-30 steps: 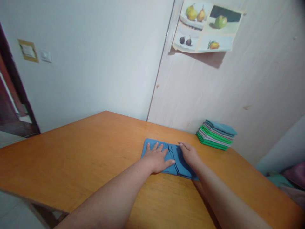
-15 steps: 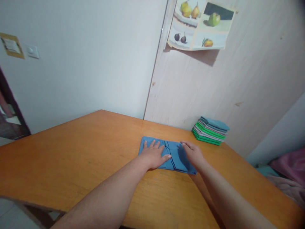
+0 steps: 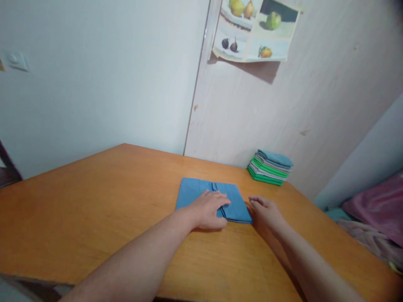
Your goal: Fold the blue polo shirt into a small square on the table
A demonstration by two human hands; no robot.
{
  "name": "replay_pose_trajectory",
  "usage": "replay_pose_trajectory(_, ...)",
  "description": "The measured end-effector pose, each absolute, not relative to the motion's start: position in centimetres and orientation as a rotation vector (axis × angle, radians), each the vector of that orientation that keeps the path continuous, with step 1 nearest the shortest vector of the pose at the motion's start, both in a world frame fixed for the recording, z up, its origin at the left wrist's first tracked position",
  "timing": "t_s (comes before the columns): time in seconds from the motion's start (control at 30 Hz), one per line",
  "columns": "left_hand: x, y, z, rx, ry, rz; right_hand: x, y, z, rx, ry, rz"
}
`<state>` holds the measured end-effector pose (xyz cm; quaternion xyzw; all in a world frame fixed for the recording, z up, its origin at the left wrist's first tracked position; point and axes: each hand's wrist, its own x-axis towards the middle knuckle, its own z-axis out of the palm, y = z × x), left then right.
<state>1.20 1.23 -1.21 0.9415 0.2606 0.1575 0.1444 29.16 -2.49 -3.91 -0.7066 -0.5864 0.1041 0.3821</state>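
Observation:
A folded blue cloth [image 3: 192, 193] lies flat on the wooden table, with two dark creased lines running across its middle. My left hand [image 3: 209, 211] is over the cloth's near middle part, fingers apart and slightly bent, thumb by the near edge. It hides part of the cloth, and whether the palm presses down I cannot tell. Just off the cloth's right edge is my right hand [image 3: 267, 213], loosely curved, with nothing visible in it.
At the back right of the wooden table [image 3: 94, 201] stands a stack of folded cloths [image 3: 270, 167] in green, grey and blue. Behind it rises a wall with fruit pictures [image 3: 255, 31]. Pink fabric [image 3: 374, 209] lies beyond the right table edge.
My right hand has moved right, off the cloth. My left hand has shifted toward the cloth's middle, and its fingers are more bent. The view has turned slightly right.

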Motion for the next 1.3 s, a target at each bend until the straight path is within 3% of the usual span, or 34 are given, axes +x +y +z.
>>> replay_pose_trajectory(0.53,3.0,2.3,-2.8,2.431,0.716,0.752,27.3,-7.3,-3.6,-1.804,-1.724,0.151)
replay_pose_trajectory(0.93,3.2,3.0,-3.4,2.230,0.662,0.761,24.6,-7.6,-2.4,-2.031,-1.903,-0.211)
replay_pose_trajectory(1.3,3.0,3.2,-3.6,2.369,0.675,0.749,25.3,-7.9,-2.9,-2.083,-1.890,-0.174)
